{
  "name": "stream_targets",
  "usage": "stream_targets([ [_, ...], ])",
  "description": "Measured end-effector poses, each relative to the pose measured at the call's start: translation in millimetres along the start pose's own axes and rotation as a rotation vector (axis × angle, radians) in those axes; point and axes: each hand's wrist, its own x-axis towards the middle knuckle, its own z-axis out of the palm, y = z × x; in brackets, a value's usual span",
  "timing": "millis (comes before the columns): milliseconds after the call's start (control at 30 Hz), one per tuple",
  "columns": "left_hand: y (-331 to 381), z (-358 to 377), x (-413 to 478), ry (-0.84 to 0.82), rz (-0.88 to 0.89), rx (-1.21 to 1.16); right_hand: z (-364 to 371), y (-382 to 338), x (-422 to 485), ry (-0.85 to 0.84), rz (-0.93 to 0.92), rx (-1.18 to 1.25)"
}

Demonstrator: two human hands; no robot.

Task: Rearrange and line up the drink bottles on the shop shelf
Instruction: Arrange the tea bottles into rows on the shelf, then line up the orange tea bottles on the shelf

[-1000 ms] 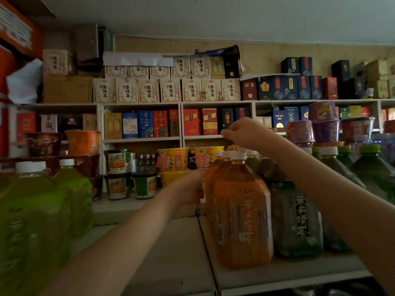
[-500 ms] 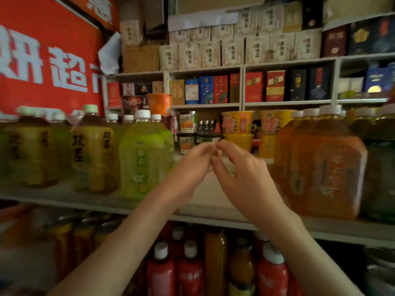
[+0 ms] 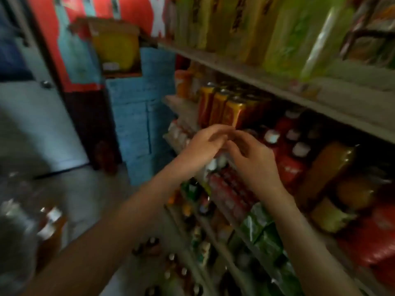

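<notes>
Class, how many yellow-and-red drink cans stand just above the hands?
3, side by side: the left yellow-and-red drink can, the middle can and the right can. More may be hidden in the dark behind.

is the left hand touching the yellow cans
Cannot tell. In the head view the left hand reaches to just under the yellow cans, but motion blur and the single angle hide any gap.

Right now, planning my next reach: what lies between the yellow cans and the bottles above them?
Only the shelf board, with the bottles standing on it and the yellow cans beneath; the blurred head view shows it.
</notes>
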Motion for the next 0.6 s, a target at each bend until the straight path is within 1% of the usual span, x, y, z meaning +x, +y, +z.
stream_targets([
  [100,-63,-10,-43,0.140,-0.166,-0.021,53,20,-29,-0.168,0.078,0.064],
  [200,-115,-22,-83,0.249,-0.326,0.009,101,42,-58,-0.374,0.205,0.058],
  [300,-161,-40,-110,0.347,-0.458,-0.007,143,62,-81,-0.526,0.254,0.069],
  [467,-228,-67,-141,0.532,-0.602,-0.024,206,96,-101,-0.638,0.337,0.127],
  [533,-258,-78,-148,0.569,-0.636,-0.007,235,112,-109,-0.682,0.364,0.124],
  [600,-286,-89,-150,0.585,-0.654,0.018,262,132,-118,-0.711,0.366,0.064],
])
